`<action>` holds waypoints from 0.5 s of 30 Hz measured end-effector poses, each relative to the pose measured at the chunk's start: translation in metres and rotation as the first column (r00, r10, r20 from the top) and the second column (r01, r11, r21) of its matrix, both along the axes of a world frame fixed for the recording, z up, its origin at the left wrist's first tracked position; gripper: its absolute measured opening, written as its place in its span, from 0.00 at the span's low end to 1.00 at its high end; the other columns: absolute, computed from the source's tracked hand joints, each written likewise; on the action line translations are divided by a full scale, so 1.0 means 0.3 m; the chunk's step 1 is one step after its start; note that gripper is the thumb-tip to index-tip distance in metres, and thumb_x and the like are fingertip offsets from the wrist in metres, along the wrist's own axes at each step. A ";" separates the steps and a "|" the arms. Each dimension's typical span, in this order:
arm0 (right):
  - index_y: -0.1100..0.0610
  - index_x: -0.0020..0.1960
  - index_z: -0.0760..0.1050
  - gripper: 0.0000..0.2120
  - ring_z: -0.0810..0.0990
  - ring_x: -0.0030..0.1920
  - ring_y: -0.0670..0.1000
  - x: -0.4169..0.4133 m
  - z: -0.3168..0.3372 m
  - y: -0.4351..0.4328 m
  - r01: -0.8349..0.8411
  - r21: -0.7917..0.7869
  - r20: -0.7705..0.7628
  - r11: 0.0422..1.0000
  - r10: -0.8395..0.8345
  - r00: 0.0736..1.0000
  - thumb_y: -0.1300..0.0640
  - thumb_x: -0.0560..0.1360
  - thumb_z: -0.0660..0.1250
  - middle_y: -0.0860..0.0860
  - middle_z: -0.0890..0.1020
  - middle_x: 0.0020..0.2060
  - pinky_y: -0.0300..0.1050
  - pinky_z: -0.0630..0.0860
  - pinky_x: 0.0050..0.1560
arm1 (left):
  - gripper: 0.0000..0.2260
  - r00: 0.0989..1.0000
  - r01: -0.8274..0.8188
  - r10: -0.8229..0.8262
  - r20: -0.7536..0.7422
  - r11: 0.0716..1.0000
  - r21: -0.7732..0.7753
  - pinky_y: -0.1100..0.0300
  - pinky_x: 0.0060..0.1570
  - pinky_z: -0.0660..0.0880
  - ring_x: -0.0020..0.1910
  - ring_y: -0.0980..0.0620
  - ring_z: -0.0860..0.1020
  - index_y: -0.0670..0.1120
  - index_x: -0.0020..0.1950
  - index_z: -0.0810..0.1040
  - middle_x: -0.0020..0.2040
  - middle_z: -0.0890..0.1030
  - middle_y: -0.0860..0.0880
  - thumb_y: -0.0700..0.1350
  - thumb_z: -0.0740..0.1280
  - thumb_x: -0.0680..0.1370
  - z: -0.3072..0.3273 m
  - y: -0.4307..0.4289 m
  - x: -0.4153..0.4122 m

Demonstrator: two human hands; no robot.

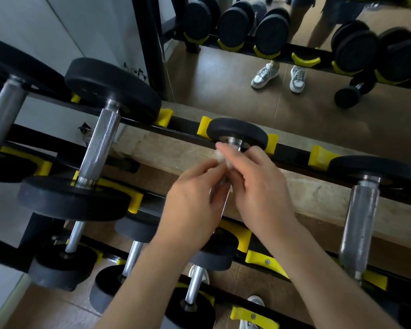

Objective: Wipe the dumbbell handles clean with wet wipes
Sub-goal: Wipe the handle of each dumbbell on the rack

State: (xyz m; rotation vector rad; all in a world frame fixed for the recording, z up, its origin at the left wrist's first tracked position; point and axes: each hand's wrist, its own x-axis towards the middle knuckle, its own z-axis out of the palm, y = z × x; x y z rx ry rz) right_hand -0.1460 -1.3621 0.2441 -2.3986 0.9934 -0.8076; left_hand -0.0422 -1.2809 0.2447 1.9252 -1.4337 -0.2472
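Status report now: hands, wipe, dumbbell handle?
Left hand and right hand both pinching the wet wipe. Dumbbell handle beneath, mostly hidden. Nothing blocking.

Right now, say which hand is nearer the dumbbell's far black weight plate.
Right. The right hand has its fingertips almost at the far plate, pinching the wet wipe there. The left hand sits lower along the handle, farther from it.

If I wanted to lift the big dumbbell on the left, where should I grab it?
Grab the big dumbbell by its ribbed metal handle, in the middle, between the two black weights. Come from above: the handle lies across the rack, with its top side open. The round weights are too wide and smooth for fingers to close around.
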 end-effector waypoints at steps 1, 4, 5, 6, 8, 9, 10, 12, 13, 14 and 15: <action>0.55 0.62 0.78 0.16 0.76 0.40 0.46 -0.008 -0.004 -0.017 -0.053 -0.049 -0.039 0.997 0.051 0.998 0.56 0.77 0.60 0.51 0.77 0.45 0.32 0.71 0.38 | 0.15 0.998 -0.012 0.015 -0.064 0.999 0.038 0.63 0.49 0.77 0.52 0.56 0.79 0.49 0.62 0.79 0.57 0.80 0.54 0.49 0.64 0.77 0.001 0.046 -0.004; 0.59 0.55 0.82 0.10 0.80 0.42 0.50 -0.028 -0.025 -0.072 -0.095 -0.075 -0.038 0.993 0.093 0.995 0.61 0.75 0.67 0.54 0.80 0.47 0.35 0.72 0.42 | 0.23 0.977 -0.150 0.177 -0.116 0.966 0.213 0.69 0.57 0.65 0.60 0.62 0.69 0.55 0.69 0.72 0.60 0.72 0.63 0.60 0.66 0.75 -0.013 0.179 -0.036; 0.59 0.55 0.82 0.09 0.80 0.43 0.49 -0.033 -0.034 -0.074 -0.077 -0.042 -0.010 0.996 0.077 0.997 0.61 0.75 0.69 0.54 0.80 0.48 0.34 0.73 0.43 | 0.27 0.964 -0.193 0.232 -0.129 0.946 0.261 0.67 0.59 0.65 0.61 0.63 0.67 0.57 0.69 0.70 0.62 0.70 0.63 0.65 0.65 0.73 -0.016 0.209 -0.056; 0.59 0.55 0.82 0.09 0.79 0.43 0.48 -0.034 -0.044 -0.068 -0.052 0.001 0.025 0.999 0.052 0.998 0.59 0.75 0.70 0.54 0.80 0.48 0.31 0.73 0.44 | 0.28 0.959 -0.206 0.250 -0.135 0.939 0.276 0.63 0.59 0.66 0.62 0.62 0.68 0.59 0.68 0.70 0.62 0.70 0.62 0.68 0.64 0.71 -0.019 0.232 -0.077; 0.59 0.53 0.82 0.10 0.78 0.42 0.44 -0.024 -0.059 -0.045 0.013 0.067 0.086 0.998 -0.018 0.996 0.56 0.74 0.71 0.52 0.80 0.48 0.26 0.72 0.44 | 0.20 0.984 -0.153 0.168 -0.057 0.967 0.204 0.56 0.57 0.72 0.61 0.55 0.72 0.59 0.62 0.74 0.61 0.73 0.56 0.64 0.65 0.72 -0.021 0.255 -0.108; 0.59 0.51 0.83 0.09 0.77 0.41 0.43 -0.022 -0.059 -0.035 0.033 0.083 0.102 0.996 -0.042 0.994 0.56 0.74 0.72 0.52 0.81 0.46 0.24 0.71 0.43 | 0.16 0.994 -0.106 0.103 0.027 0.979 0.172 0.51 0.57 0.74 0.60 0.51 0.73 0.57 0.59 0.76 0.60 0.75 0.53 0.60 0.65 0.73 -0.021 0.259 -0.118; 0.59 0.49 0.83 0.07 0.77 0.40 0.42 -0.025 -0.058 -0.029 0.026 0.093 0.106 0.995 -0.036 0.994 0.56 0.73 0.73 0.51 0.82 0.44 0.24 0.71 0.42 | 0.15 0.991 -0.057 0.035 0.128 0.984 0.169 0.48 0.58 0.74 0.60 0.49 0.73 0.56 0.57 0.77 0.59 0.77 0.51 0.58 0.64 0.73 -0.029 0.261 -0.123; 0.58 0.45 0.82 0.04 0.77 0.38 0.42 -0.049 -0.056 0.006 -0.072 0.127 0.048 0.989 0.066 0.997 0.57 0.73 0.72 0.49 0.82 0.40 0.29 0.73 0.41 | 0.15 0.963 0.011 -0.073 0.259 0.973 0.231 0.47 0.60 0.73 0.59 0.47 0.73 0.54 0.55 0.77 0.58 0.78 0.50 0.57 0.64 0.71 -0.034 0.262 -0.124; 0.57 0.44 0.82 0.03 0.77 0.38 0.43 -0.064 -0.055 0.035 -0.149 0.153 0.005 0.977 0.150 0.989 0.58 0.74 0.72 0.48 0.81 0.39 0.36 0.75 0.40 | 0.15 0.954 0.021 -0.094 0.284 0.968 0.249 0.49 0.60 0.72 0.59 0.47 0.73 0.54 0.54 0.78 0.58 0.78 0.50 0.57 0.66 0.70 -0.032 0.261 -0.122; 0.56 0.44 0.82 0.02 0.77 0.38 0.44 -0.076 -0.052 0.064 -0.228 0.173 -0.028 0.958 0.236 0.971 0.59 0.74 0.70 0.47 0.81 0.39 0.40 0.76 0.40 | 0.13 0.950 0.019 -0.097 0.297 0.967 0.253 0.51 0.59 0.73 0.58 0.47 0.73 0.53 0.52 0.79 0.57 0.79 0.50 0.55 0.70 0.69 -0.031 0.259 -0.121; 0.55 0.44 0.82 0.03 0.77 0.38 0.43 -0.082 -0.050 0.077 -0.285 0.178 -0.041 0.942 0.297 0.954 0.61 0.73 0.69 0.47 0.80 0.38 0.40 0.75 0.39 | 0.13 0.950 0.008 -0.087 0.299 0.967 0.256 0.53 0.57 0.74 0.57 0.46 0.75 0.53 0.51 0.80 0.57 0.79 0.50 0.52 0.75 0.68 -0.029 0.255 -0.122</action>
